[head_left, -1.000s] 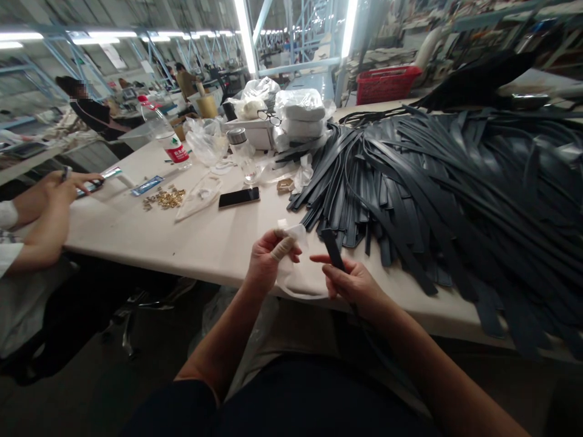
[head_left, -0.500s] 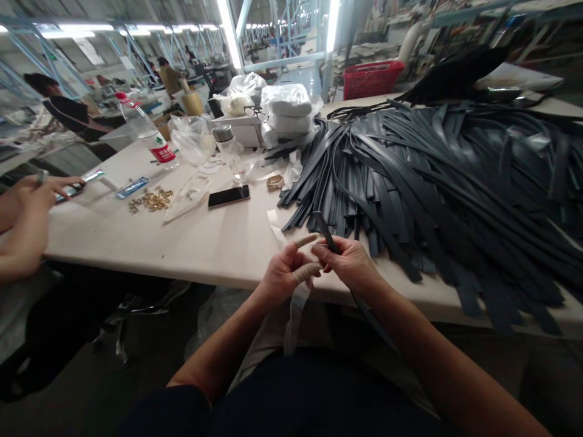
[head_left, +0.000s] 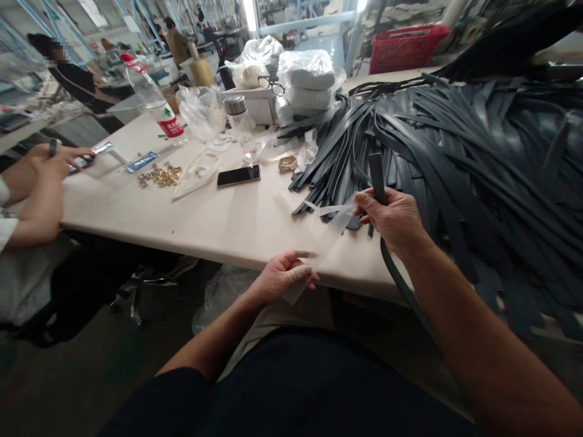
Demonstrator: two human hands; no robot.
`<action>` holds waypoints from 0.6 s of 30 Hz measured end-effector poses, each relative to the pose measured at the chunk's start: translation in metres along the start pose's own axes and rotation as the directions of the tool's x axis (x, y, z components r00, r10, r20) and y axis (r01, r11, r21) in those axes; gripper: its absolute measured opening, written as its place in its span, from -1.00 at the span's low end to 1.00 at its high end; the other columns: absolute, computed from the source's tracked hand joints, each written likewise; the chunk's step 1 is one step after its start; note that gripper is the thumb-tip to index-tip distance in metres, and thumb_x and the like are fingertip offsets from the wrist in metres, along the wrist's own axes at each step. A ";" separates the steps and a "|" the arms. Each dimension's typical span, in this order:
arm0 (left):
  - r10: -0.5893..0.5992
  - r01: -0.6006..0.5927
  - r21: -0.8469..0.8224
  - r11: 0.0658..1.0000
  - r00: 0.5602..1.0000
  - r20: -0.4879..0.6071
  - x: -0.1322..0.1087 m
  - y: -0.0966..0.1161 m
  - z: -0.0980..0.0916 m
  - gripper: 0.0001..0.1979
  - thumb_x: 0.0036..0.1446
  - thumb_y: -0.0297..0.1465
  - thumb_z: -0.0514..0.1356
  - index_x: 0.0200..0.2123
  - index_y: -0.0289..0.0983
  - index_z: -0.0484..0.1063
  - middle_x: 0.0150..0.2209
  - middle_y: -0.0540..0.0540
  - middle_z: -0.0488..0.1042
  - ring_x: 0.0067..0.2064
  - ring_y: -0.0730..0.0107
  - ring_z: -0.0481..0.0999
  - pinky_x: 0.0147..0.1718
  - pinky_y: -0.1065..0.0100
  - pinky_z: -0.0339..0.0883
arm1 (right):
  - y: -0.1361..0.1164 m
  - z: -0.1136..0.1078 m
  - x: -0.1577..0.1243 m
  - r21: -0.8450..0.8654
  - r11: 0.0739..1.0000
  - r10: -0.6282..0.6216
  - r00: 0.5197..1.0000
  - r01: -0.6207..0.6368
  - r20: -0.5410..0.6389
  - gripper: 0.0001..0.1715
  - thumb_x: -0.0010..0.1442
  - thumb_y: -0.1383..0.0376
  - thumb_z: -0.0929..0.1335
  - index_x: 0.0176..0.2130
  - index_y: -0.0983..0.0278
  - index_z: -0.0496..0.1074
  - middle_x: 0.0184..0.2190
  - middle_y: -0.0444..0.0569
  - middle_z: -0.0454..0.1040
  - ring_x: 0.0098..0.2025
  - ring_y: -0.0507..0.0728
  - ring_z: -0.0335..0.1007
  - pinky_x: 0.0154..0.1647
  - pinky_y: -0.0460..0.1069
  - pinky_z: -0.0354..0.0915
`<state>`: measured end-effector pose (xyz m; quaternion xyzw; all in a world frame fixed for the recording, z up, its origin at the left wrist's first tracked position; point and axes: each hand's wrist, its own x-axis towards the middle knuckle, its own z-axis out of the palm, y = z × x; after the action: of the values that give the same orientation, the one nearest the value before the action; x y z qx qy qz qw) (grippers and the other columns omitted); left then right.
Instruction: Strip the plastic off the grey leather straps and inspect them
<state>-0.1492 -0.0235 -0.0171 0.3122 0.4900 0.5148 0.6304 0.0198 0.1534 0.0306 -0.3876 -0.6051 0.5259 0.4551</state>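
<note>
We see white light from tubes (head_left: 249, 15) at the top, glinting off the plastic wrap (head_left: 305, 59) and the dark straps (head_left: 403, 130). The desk (head_left: 195, 224) looks softly lit, the floor (head_left: 91, 376) murky. Blur smears the left fingers (head_left: 303, 254); wide-angle distortion stretches our edges.

Before you, a phone (head_left: 238, 175) is lying on the table (head_left: 109, 212) near a glass flask (head_left: 245, 130); left of both, a red-capped bottle (head_left: 157, 106) is standing. Eyeglasses (head_left: 272, 85) are resting beside wrapped bundles (head_left: 310, 79); a red basket (head_left: 405, 50) is sitting farther back.
</note>
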 end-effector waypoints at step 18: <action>-0.211 0.184 0.122 0.975 0.939 0.271 0.004 -0.003 0.021 -0.73 -0.13 -0.21 0.44 -0.41 -0.29 0.65 -0.38 -0.13 0.62 -0.41 0.39 0.54 -0.32 0.40 0.44 | 0.012 0.010 0.024 -0.106 0.994 -0.036 0.999 0.038 0.026 -0.47 0.08 -0.10 0.44 -0.24 0.30 0.47 -0.45 -0.07 0.51 -0.51 0.02 0.39 -0.64 -0.14 0.32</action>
<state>-0.1287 -0.0179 -0.0146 0.3612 0.4479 0.3754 0.7266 0.0029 0.1748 0.0221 -0.3937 -0.6448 0.4890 0.4361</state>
